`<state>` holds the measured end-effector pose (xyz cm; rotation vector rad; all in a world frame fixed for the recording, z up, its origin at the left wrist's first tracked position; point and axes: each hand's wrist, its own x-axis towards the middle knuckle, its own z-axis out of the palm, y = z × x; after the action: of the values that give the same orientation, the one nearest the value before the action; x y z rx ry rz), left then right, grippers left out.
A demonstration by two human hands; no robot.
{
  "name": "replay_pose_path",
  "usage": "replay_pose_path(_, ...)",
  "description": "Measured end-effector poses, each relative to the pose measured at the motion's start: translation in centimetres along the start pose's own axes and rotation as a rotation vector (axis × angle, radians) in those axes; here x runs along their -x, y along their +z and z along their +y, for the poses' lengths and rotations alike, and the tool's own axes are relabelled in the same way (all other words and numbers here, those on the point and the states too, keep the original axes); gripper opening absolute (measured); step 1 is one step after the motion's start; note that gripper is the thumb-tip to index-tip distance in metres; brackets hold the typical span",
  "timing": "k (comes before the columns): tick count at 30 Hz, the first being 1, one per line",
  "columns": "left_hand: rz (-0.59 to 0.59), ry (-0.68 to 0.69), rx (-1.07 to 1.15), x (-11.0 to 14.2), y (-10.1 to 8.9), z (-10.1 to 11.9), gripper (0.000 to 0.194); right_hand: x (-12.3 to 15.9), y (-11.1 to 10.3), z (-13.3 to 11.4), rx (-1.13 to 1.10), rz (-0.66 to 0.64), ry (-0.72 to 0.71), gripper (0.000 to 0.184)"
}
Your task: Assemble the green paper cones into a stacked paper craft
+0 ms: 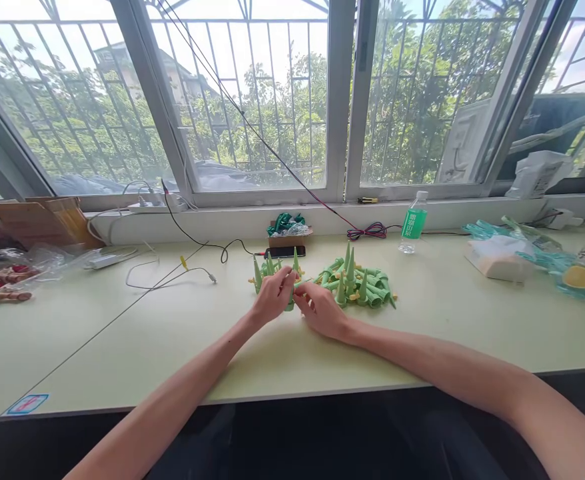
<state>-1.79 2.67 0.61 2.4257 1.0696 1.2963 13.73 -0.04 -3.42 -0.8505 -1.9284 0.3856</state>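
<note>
Above the table, my left hand [274, 293] is closed around a light-green cone-shaped piece [289, 307], mostly hidden by the fingers. My right hand [323, 311] meets it from the right, thumb and fingertips pinched together at the piece; whether it grips the piece itself or something tiny is hidden. Several green cones [257, 275] stand upright just behind my left hand. Beyond my right hand lies a pile of green cone pieces [375, 290] with small yellow bits among them, some upright and some on their sides.
Behind the hands are a black phone [285, 252] and a small box [289, 239] of green and silvery material. A water bottle [408, 230] stands right of a coiled cable [367, 231]. White cables [172, 283] cross the left side; tissues [497, 259] and plastic bags lie right.
</note>
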Motion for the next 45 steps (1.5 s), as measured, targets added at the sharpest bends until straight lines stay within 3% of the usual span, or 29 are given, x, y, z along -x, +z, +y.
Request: replay_pose_path(45,0.049,-0.005,0.028,0.13,-0.29,0.23,0.033,0.05,0.02,-0.04,-0.058,0.026,0.049,0.017)
